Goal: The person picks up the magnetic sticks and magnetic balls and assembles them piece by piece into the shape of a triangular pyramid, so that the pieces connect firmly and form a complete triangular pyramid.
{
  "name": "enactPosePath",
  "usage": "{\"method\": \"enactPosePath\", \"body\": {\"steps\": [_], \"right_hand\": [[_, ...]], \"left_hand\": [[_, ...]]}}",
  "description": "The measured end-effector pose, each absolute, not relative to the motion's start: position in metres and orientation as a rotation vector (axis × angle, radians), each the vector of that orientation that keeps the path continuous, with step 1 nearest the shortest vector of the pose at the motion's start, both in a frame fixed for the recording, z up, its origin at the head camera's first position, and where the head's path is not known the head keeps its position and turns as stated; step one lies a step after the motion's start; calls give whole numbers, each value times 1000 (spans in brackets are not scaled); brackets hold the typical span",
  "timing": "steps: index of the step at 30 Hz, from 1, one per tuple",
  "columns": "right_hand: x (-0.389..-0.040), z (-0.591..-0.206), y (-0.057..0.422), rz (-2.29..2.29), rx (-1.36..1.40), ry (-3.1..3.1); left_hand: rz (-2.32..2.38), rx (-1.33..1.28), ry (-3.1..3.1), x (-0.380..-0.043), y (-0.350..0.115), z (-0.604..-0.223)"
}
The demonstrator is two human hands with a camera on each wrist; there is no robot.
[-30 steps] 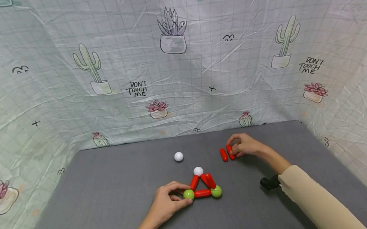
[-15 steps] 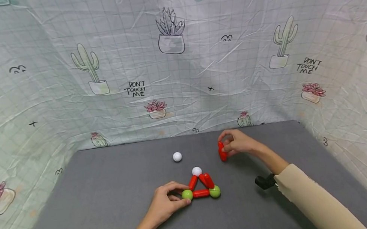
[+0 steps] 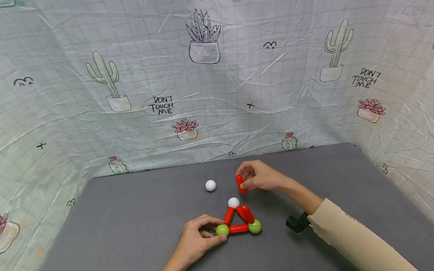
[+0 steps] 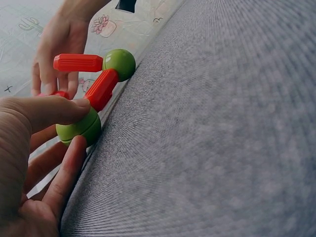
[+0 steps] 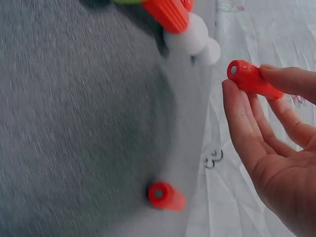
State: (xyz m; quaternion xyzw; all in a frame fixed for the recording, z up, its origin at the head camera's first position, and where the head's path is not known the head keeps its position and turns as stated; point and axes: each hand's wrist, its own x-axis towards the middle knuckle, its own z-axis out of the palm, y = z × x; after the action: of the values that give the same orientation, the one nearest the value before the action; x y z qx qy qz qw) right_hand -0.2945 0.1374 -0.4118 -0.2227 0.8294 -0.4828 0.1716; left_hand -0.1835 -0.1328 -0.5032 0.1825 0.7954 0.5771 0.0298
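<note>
A flat triangle of red rods joined by balls lies on the grey table. Its far corner is a white ball [image 3: 233,203]; the near corners are a green ball [image 3: 222,230] at left and another green ball [image 3: 254,227] at right. From the right green ball a further red rod [image 4: 79,62] stands up. My left hand [image 3: 198,237] pinches the left green ball between thumb and fingers. Beyond the triangle, my right hand [image 3: 259,176] holds a loose red rod [image 5: 253,79] between thumb and fingertips, raised above the table, a round metal spot showing at its end.
A second white ball [image 3: 210,185] sits behind the triangle. One more red rod [image 5: 166,196] lies on the table, mostly hidden behind my right hand in the head view. A fabric backdrop [image 3: 214,109] printed with plants rises along the table's far edge.
My right hand has lifted a red rod from the table and carried it left, past the other loose rod, toward the triangle's far corner. My left hand stays on the green ball.
</note>
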Motion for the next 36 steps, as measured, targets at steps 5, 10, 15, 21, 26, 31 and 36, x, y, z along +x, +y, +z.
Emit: {"method": "enactPosePath", "body": {"steps": [5,10,15,21,26,31,36], "right_hand": [[-290,-420,128,-1401,-757,2319],[-286,-425,121,-1425,-810,2327],[-285,-429,118,-1429,-834,2341],[-284,-433,117,-1412,-905,2338],[-284,-436,119,-1439,-925,2304],[-284,-436,120,-1440,-952,2276],[-285,-437,123,-1435,-988,2258]], "left_hand": [[1768,562,2457,-184,-133,-502],[1757,551,2459,-183,-133,-502],[1757,547,2459,-183,-134,-501],[1763,552,2462,-183,-134,-501],[1767,548,2449,-183,-133,-501],[1771,561,2451,-184,-133,-503],[1782,582,2453,-185,-133,-504]]}}
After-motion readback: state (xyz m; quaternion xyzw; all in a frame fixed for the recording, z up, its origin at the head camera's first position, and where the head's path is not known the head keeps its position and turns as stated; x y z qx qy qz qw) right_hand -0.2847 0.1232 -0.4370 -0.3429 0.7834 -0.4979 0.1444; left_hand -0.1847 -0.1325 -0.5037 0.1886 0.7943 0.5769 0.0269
